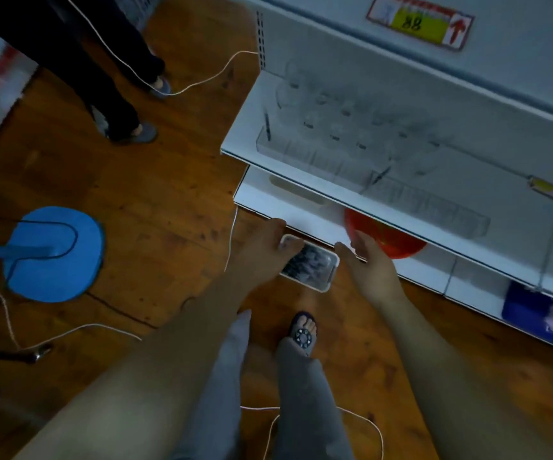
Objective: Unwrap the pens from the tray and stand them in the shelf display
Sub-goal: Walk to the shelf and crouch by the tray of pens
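A white tray [330, 282] packed with dark wrapped pens sits at the front edge of the lower white shelf [268, 197], partly overhanging the floor. My left hand [262, 250] grips the tray's left end, fingers curled over its rim. My right hand [366, 263] is just right of the tray with fingers fairly straight, its fingertips near the tray's far right corner; contact is unclear. On the upper shelf stands a clear tiered pen display [341, 134] with one dark pen [267, 126] upright at its left end.
A red bowl [391, 237] lies on the lower shelf just beyond my right hand. A blue fan base [56, 254] and white cords lie on the wooden floor to the left. Another person's legs [119, 104] stand at far left. A blue box [541, 313] sits lower right.
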The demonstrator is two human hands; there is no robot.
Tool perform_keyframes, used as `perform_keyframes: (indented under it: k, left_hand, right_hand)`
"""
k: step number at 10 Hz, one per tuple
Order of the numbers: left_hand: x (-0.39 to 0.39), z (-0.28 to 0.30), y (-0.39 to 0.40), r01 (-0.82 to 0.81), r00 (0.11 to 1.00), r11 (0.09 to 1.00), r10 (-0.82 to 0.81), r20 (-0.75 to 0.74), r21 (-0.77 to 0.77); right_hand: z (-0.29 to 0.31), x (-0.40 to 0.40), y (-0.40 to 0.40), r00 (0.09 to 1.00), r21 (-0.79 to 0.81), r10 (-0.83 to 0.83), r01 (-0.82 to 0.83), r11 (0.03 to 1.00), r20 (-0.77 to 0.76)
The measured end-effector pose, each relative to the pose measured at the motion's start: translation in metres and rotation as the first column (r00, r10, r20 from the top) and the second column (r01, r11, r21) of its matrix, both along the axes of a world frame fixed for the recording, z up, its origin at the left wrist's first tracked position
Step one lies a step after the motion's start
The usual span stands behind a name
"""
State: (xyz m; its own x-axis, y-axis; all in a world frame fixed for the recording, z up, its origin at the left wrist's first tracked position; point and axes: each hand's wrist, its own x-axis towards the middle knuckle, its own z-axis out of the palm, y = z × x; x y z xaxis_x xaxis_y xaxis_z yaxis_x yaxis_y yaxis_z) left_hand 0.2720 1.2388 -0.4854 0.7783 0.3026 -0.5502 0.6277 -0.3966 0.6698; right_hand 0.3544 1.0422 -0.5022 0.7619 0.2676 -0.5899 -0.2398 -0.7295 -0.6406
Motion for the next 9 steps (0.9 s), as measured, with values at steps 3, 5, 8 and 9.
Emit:
perform_keyframes:
  k: [3,5,8,9]
  left_hand:
    - [0.028,-0.144,0.043,0.206,0.978,0.978,-0.206,-0.032,0.021]
    - [0.046,-0.274,0.052,0.287,0.958,0.955,-0.285,-0.03,0.07]
    - [0.065,-0.467,0.021,0.496,0.868,0.856,-0.495,-0.047,0.147]
    - [0.064,-0.506,0.01,0.514,0.855,0.839,-0.518,-0.029,0.181]
  right_hand:
    - [-0.138,0.005,0.022,0.999,-0.123,0.035,-0.03,0.992,0.034]
    - [-0.251,0.012,0.029,0.986,-0.213,0.149,-0.13,0.969,0.076]
    - [-0.439,0.021,0.009,0.959,-0.29,0.256,-0.212,0.933,0.123]
    - [-0.482,0.017,0.003,0.955,-0.299,0.259,-0.206,0.932,0.146]
